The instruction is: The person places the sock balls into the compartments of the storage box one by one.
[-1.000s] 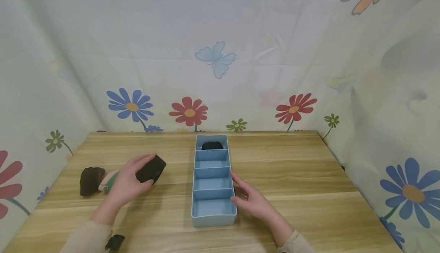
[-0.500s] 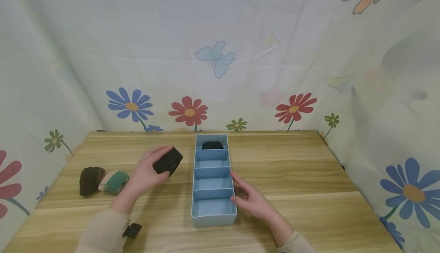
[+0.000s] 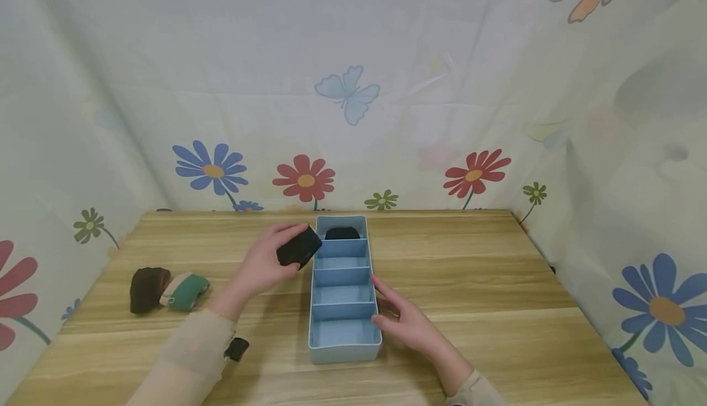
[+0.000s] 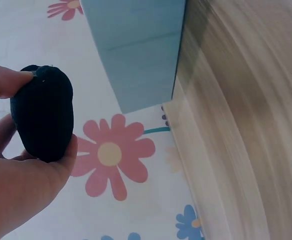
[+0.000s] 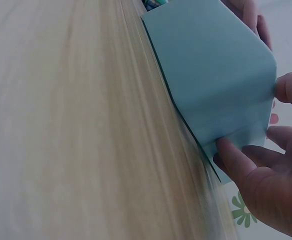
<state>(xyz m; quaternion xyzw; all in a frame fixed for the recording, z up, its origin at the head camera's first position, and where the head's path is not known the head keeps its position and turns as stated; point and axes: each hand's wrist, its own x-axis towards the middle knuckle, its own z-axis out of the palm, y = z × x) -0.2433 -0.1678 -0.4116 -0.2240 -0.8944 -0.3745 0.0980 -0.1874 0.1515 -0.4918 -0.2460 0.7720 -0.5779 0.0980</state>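
Dark sock roll carried to the far end of the divided box

The left hand [image 3: 265, 265] pinches a black rolled sock [image 3: 299, 248] between thumb and fingertips, holding it in the air just beside the left wall of the blue divided box [image 3: 343, 352], level with its second compartment from the far end. The farthest compartment already holds another dark roll [image 3: 342, 233]; the other four look bare. The right hand [image 3: 405, 320] lies with loosely spread fingers against the box's right wall near its front end, steadying it on the counter [image 3: 497, 283]. This looks like the carrying step of putting the roll away: the next move calls for bringing it over the wall and lowering it between two dividers before the grip lets go. A brown roll [image 3: 146, 288] and a green and cream roll [image 3: 185, 291] lie together at the left of the counter.
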